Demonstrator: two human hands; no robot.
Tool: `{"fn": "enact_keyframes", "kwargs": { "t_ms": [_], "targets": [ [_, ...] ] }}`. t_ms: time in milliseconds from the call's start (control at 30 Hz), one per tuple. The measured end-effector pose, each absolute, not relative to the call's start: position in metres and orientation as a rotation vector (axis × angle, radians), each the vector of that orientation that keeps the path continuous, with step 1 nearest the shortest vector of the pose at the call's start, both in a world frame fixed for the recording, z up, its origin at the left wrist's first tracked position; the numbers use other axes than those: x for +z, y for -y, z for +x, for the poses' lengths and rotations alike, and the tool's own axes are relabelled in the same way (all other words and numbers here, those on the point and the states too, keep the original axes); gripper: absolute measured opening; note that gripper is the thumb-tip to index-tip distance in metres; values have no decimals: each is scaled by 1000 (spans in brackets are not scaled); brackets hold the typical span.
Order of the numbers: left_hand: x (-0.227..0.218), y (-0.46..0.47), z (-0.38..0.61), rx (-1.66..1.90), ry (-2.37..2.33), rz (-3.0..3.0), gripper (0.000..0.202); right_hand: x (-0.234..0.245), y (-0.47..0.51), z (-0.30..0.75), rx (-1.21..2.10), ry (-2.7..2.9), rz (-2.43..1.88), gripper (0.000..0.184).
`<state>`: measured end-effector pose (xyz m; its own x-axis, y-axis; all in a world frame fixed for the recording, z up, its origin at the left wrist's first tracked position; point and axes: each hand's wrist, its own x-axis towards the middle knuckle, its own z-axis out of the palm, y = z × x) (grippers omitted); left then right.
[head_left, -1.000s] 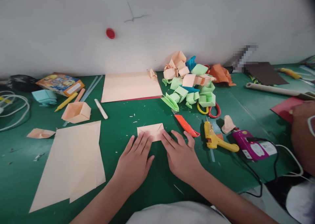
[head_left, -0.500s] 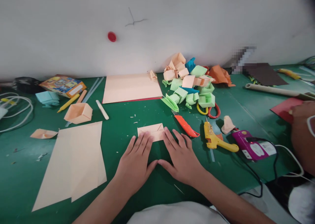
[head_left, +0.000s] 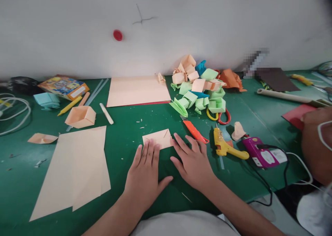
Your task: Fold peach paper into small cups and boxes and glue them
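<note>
Paper (head_left: 161,136) lies folded beneath fingertips (head_left: 150,147) of the left hand (head_left: 142,176).

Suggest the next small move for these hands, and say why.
Perhaps slide the left hand across the folded paper to press it flatter: its fingertips rest over the near edge, crease lines show on top, and the right hand at the right edge could steady it.

1. I see a lane up the green table (head_left: 120,135) between loose sheets (head_left: 64,168) and left hand (head_left: 142,180), toward the back edge.
2. Toward the right edge, orange cutter (head_left: 194,131), glue gun (head_left: 221,144) and purple box (head_left: 260,155) stand in the way.
</note>
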<state>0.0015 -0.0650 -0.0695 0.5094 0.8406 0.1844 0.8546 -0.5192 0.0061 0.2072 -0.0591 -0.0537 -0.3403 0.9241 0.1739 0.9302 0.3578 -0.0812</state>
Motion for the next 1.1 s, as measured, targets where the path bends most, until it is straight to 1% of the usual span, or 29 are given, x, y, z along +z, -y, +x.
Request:
{"fn": "enact_keyframes", "kwargs": {
  "t_ms": [67,100,200,233,367,467,600,867,1000,1100],
  "targets": [
    [-70,67,3,-288,1515,-2644,88,-53,57,207,-61,2421,-1675,49],
    [-70,67,2,-298,1520,-2643,83,-53,56,208,-63,2416,-1673,47],
    [-68,60,-6,-322,1485,-2648,51,-55,51,209,-51,2388,-1641,43],
    [-66,56,-11,-338,1452,-2656,48,-55,49,210,-47,2377,-1626,41],
    [-61,44,-27,-443,1328,-2670,53,-53,31,209,-54,2447,-1493,36],
    [-58,43,-29,-499,1287,-2620,47,-51,17,206,-32,2566,-1372,37],
    [-57,48,-27,-541,1320,-2601,42,-53,11,203,-14,2579,-1376,37],
    [-61,53,-27,-517,1320,-2580,49,-60,16,205,-77,2565,-1388,40],
    [-66,62,-22,-422,1338,-2591,54,-59,14,208,-57,2554,-1403,39],
    [-68,72,-18,-342,1447,-2594,55,-56,16,210,-8,2583,-1397,39]
  ]
}}
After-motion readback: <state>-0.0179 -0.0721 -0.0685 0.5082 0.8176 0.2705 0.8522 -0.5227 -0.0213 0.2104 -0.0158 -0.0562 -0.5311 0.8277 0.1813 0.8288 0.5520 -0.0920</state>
